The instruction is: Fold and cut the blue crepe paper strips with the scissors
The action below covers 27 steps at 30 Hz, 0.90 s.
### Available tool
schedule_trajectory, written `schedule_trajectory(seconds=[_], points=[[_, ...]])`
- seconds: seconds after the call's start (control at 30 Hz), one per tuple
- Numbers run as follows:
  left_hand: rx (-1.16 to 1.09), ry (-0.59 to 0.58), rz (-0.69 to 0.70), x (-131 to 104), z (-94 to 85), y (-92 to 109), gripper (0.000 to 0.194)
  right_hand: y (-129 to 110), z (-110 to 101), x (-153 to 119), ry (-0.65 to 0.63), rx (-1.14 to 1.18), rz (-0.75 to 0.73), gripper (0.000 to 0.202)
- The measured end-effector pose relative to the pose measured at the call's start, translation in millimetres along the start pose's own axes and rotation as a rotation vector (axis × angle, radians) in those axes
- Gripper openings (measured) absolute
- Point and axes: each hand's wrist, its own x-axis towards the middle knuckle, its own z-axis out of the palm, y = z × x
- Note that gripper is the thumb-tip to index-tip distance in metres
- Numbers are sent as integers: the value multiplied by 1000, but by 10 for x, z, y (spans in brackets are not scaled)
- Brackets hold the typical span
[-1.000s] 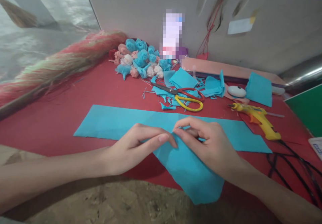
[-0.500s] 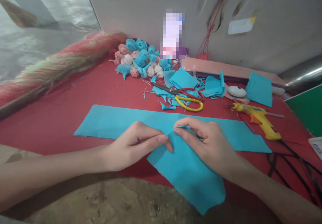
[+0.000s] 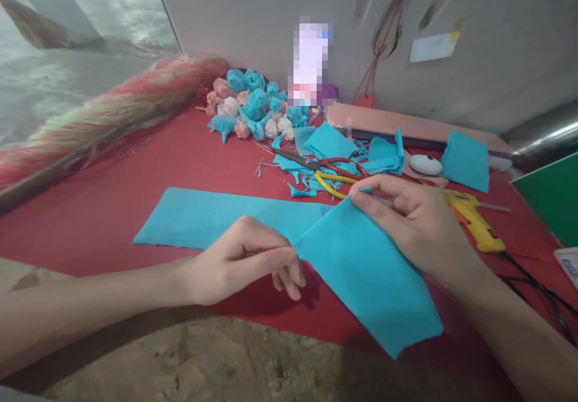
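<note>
A blue crepe paper piece (image 3: 374, 269) hangs tilted between my hands over the table's front edge. My right hand (image 3: 401, 221) pinches its upper edge between thumb and fingers. Its left corner meets the fingertips of my left hand (image 3: 253, 263), whose thumb and index finger are pressed together. Behind both hands a long blue paper strip (image 3: 203, 215) lies flat, its right part hidden by the held piece and my right hand. Open scissors with one red and one yellow handle (image 3: 332, 185) lie beyond, on blue scraps, partly behind my right fingers.
Paper roses (image 3: 255, 104) are heaped at the back. Near them are stacked blue squares (image 3: 329, 142), a white oval object (image 3: 425, 164) and an upright blurred phone-like screen (image 3: 310, 59). A yellow glue gun (image 3: 478, 221) with black cable lies right; a pink-green brush (image 3: 112, 113) lies left.
My right hand has moved right and slightly up, drawing the paper's upper edge out from my left fingertips. The hanging part has swung right. My left hand has stayed nearly in place.
</note>
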Motion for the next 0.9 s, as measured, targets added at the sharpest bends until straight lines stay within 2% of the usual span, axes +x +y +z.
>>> schedule_trajectory(seconds=[0.1,0.23,0.3,0.37,0.43,0.53,0.6,0.8,0.9], points=[[77,26,-37,13,4,5,41,13,-43,14,27,-1,-1,20],[223,209,43,66,-16,23,35,15,1,-1,-79,-16,-44,18],[247,253,78,84,-27,28,34,8,58,-23,-122,-67,-83,17],[204,222,85,89,-27,29,31,3,125,-51,-137,-133,-128,16],[166,130,100,83,-12,31,27,5,192,-79,-158,-178,-159,17],[215,-7,126,71,15,38,25,16,257,-111,-193,-195,-171,19],[267,-47,134,65,20,39,27,18,253,-115,-196,-199,-182,19],[324,-56,167,50,-3,14,27,-5,124,-78,-101,-232,-152,20],[329,-23,180,41,2,14,27,7,165,-87,-143,-200,-146,19]])
